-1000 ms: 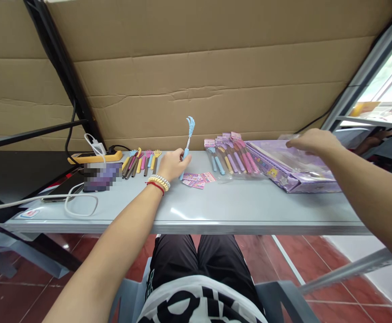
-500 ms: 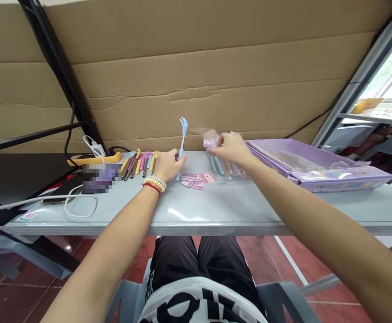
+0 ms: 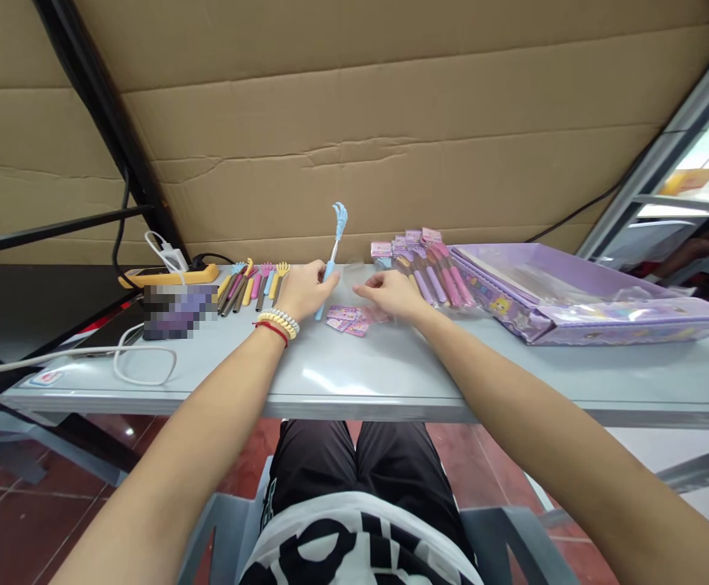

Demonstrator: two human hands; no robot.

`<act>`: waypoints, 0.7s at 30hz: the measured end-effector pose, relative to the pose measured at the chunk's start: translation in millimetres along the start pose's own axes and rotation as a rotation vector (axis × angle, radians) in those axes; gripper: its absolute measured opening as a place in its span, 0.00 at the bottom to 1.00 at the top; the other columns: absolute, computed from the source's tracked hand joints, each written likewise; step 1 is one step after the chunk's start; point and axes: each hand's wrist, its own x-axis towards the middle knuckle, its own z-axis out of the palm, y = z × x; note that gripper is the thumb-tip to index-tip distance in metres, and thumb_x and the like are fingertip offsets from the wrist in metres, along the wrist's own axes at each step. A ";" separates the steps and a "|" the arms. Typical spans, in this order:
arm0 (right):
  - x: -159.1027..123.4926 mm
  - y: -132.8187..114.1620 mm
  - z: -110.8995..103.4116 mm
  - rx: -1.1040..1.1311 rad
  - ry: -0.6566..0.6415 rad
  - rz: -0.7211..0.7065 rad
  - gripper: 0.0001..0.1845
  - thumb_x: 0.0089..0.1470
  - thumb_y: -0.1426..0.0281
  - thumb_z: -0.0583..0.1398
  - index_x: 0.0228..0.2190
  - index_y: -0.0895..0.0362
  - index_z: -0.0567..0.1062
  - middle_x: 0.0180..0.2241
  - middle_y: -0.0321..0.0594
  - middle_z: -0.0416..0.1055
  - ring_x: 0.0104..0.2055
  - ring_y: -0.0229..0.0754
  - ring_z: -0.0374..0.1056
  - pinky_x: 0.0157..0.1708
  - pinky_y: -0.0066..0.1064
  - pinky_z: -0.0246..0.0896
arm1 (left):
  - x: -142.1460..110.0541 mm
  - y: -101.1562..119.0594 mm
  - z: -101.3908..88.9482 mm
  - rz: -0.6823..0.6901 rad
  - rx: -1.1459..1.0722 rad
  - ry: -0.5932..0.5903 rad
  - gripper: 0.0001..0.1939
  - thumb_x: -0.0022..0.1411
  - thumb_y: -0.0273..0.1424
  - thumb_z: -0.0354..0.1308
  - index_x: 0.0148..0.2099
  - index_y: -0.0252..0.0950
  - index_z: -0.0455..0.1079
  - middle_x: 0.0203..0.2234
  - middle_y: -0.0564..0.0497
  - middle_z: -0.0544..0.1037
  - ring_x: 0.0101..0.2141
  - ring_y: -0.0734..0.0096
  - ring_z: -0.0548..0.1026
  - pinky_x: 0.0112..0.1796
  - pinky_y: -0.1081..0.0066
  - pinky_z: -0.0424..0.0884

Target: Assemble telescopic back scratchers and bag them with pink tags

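1. Sits in a grey plastic chair (image 3: 512,540), in black trousers (image 3: 311,459) and a black-and-white top (image 3: 323,548); shows one of each.
2. Reaches with two bare forearms over one pale grey table (image 3: 360,378), with bracelets (image 3: 284,322) on the left wrist.
3. Shows small pink-and-purple cards (image 3: 345,314) flat on the tabletop between the wrists; overlap, so perhaps three or four.
4. Pinches one blue claw-headed stick (image 3: 330,267) by the handle between thumb and fingers of the left hand (image 3: 301,288), claw up and leaning slightly right.
5. Draws the fingertips of the right hand (image 3: 394,292) together, apparently on one clear plastic sleeve (image 3: 360,277), just beside the stick. Seems to be at the stage of bringing the stick and sleeve close together; calls, in judgement, for a light touch on the thin film and a steady hold on the handle.
6. Includes, right of that hand, a cluster of sleeved sticks (image 3: 448,276), with at least five visible, then one open purple box (image 3: 610,325) with clear plastic inside.
7. Includes, left of the left hand, a row of loose sticks (image 3: 248,288), about ten, too overlapped to count exactly.
8. Ends at creased brown cardboard (image 3: 360,106) behind the table.
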 end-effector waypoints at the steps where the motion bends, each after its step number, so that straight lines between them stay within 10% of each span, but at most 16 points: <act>1: -0.3 0.0 -1.1 0.016 0.016 -0.005 0.14 0.49 0.59 0.62 0.28 0.58 0.73 0.20 0.37 0.70 0.22 0.37 0.65 0.27 0.28 0.57 | 0.1 -0.4 0.0 0.001 -0.007 0.008 0.18 0.59 0.43 0.50 0.24 0.36 0.64 0.19 0.52 0.70 0.24 0.71 0.65 0.29 0.70 0.57; 8: 4.6 8.0 -3.1 0.145 -0.011 -0.026 0.09 0.43 0.77 0.62 0.31 0.60 0.72 0.24 0.36 0.72 0.17 0.34 0.65 0.22 0.26 0.60 | 0.4 -2.4 -0.5 -0.042 0.022 0.040 0.19 0.62 0.44 0.47 0.25 0.37 0.63 0.19 0.52 0.70 0.24 0.71 0.65 0.28 0.70 0.55; 21: 5.9 13.0 -5.1 0.372 -0.072 -0.086 0.08 0.39 0.81 0.59 0.26 0.59 0.71 0.20 0.32 0.67 0.15 0.32 0.61 0.14 0.24 0.55 | 3.3 -2.7 -3.9 -0.136 -0.005 0.039 0.10 0.64 0.36 0.45 0.35 0.37 0.64 0.26 0.49 0.74 0.28 0.66 0.71 0.29 0.70 0.56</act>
